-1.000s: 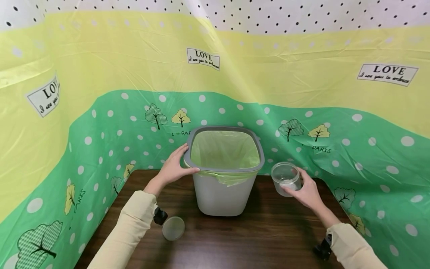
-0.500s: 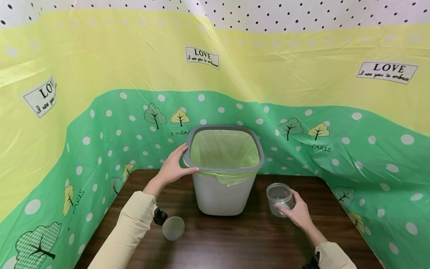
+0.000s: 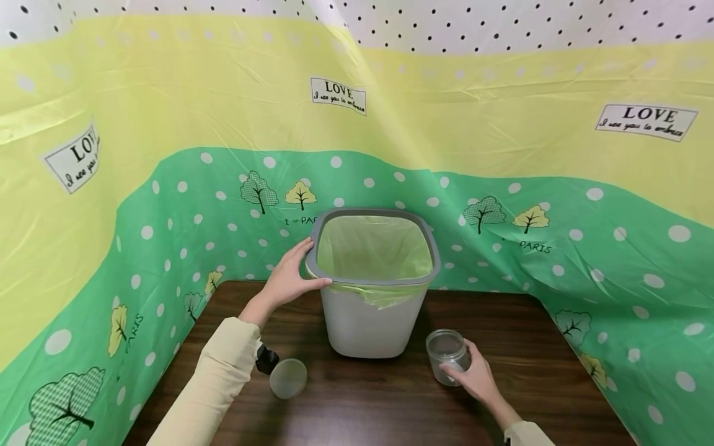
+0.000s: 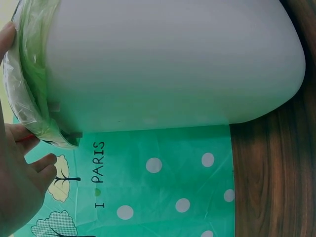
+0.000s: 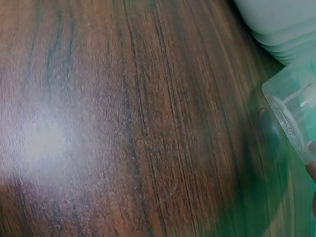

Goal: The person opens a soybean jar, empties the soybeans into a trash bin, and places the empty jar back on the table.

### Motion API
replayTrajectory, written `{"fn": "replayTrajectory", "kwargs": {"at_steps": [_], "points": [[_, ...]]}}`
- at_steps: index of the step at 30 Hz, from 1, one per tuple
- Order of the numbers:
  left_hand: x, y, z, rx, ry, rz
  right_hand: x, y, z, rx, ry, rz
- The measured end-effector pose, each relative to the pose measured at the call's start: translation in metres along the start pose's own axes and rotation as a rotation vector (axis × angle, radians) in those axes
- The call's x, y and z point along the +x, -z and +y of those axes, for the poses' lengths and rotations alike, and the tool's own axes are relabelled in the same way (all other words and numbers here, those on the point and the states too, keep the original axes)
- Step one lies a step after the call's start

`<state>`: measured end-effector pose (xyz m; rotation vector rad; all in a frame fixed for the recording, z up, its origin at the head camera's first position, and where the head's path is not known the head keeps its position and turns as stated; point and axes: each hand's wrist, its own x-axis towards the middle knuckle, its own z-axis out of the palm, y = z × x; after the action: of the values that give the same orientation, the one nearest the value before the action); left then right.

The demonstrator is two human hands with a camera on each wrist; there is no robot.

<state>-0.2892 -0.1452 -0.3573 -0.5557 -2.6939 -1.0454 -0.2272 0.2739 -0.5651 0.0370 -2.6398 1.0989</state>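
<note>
A grey-white trash bin (image 3: 370, 322) with a grey rim and a green bag liner (image 3: 379, 248) stands at the back of the table. My left hand (image 3: 286, 280) holds the near left corner of its rim, thumb in front and fingers along the side; the left wrist view shows this hand (image 4: 22, 173) at the bag's folded edge. In my right hand (image 3: 474, 375) is a clear plastic jar (image 3: 446, 356), uncovered and upright, right of the bin. Whether the jar touches the table cannot be told. The right wrist view catches only part of the jar (image 5: 291, 103).
A round clear lid (image 3: 288, 378) lies on the dark wooden table (image 3: 357, 415), close to my left wrist. Behind and beside the table hangs a patterned green and yellow curtain (image 3: 223, 204).
My right hand has brought the jar down and left, nearer to me and lower beside the bin. The left hand, bin and lid have stayed in place.
</note>
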Motion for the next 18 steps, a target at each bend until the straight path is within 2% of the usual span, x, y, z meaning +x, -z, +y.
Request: {"fn": "replayTrajectory", "kwargs": {"at_steps": [9,18], "points": [[0.001,-0.002,-0.001,0.008,-0.005,-0.002,-0.003,0.005,0.006,0.02,-0.075,-0.054],[0.002,-0.002,-0.002,0.011,0.001,-0.002,-0.006,0.007,0.011,0.003,-0.058,-0.013]]}}
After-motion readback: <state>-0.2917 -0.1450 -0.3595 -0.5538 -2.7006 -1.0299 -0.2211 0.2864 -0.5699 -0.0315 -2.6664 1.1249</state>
